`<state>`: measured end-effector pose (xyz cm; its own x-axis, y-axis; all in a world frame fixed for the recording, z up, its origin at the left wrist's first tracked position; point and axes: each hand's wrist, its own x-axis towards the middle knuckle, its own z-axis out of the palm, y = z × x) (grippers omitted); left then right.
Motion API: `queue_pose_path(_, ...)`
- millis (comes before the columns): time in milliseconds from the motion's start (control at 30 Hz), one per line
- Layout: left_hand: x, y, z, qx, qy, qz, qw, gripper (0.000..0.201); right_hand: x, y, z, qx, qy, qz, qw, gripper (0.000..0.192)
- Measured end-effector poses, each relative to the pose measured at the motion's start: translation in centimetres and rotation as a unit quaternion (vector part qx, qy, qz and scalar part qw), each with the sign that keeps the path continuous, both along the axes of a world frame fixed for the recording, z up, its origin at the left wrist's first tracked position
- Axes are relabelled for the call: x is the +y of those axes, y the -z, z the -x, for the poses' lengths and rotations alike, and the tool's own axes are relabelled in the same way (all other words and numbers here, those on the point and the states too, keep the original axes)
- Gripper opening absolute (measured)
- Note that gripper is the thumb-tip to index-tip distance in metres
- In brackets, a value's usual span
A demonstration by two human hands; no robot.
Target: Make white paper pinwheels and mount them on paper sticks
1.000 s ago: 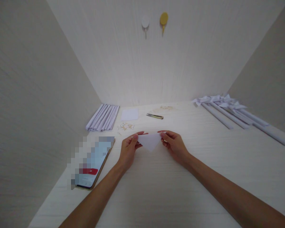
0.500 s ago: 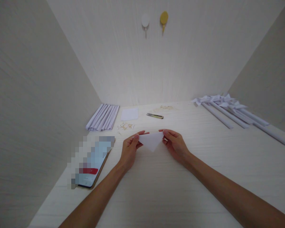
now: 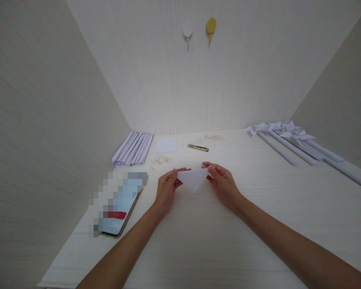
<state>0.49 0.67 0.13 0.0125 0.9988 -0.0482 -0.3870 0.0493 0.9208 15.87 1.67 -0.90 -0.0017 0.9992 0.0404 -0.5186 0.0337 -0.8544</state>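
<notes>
Paper triangle [image 3: 193,178]: white, folded, point toward the person, held just above the pale surface [image 3: 258,224]. Left hand [image 3: 166,189]: fingers pinch its left corner. Right hand [image 3: 223,183]: fingers pinch its right corner. Beyond the triangle: small clippers [image 3: 197,147], white paper square [image 3: 165,145], stack of folded strips [image 3: 132,148]. Left of the triangle: phone [image 3: 120,206]. Far right of it: paper pinwheels on rolled sticks [image 3: 291,140].

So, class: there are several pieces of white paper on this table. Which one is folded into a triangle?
The folded paper triangle pinched at its top corners between the left hand and right hand. The small sheet behind lies flat and rectangular; the others are rolled.
</notes>
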Motion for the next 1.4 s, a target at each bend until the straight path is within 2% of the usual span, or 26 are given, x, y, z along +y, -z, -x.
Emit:
queue_pose_path(267,0.24,0.01,0.10,-0.049,0.015,0.033,0.998,0.028,-0.15,-0.22,0.07,0.011,-0.058,-0.016,0.998,0.021)
queue_pose_path(633,0.13,-0.20,-0.01,-0.102,0.044,0.066,0.992,0.023,-0.37,-0.40,0.25,0.021,-0.057,0.030,0.998,0.023)
queue_pose_path(867,0.18,0.18,0.02,0.016,0.025,0.038,0.999,0.025,0.27,-0.08,-0.25,-0.014,0.007,0.020,1.000,0.019)
queue_pose_path(967,0.14,0.24,0.15,0.109,0.026,0.019,0.994,0.021,0.37,0.19,-0.54,-0.086,0.047,0.002,0.995,0.019)
queue_pose_path(1100,0.04,0.04,0.23,0.212,0.072,-0.008,0.975,0.017,0.09,-0.01,-0.57,-0.214,0.089,-0.045,0.972,0.018)
queue_pose_path(1267,-0.32,-0.25,-0.18,0.281,0.103,-0.056,0.953,0.019,-0.47,-0.58,-0.17,-0.265,0.072,-0.062,0.960,0.018)
queue_pose_path(1400,-0.55,-0.32,-0.50,0.285,0.085,-0.062,0.953,0.018,-0.63,-0.61,0.00,-0.257,0.033,-0.058,0.964,0.017)
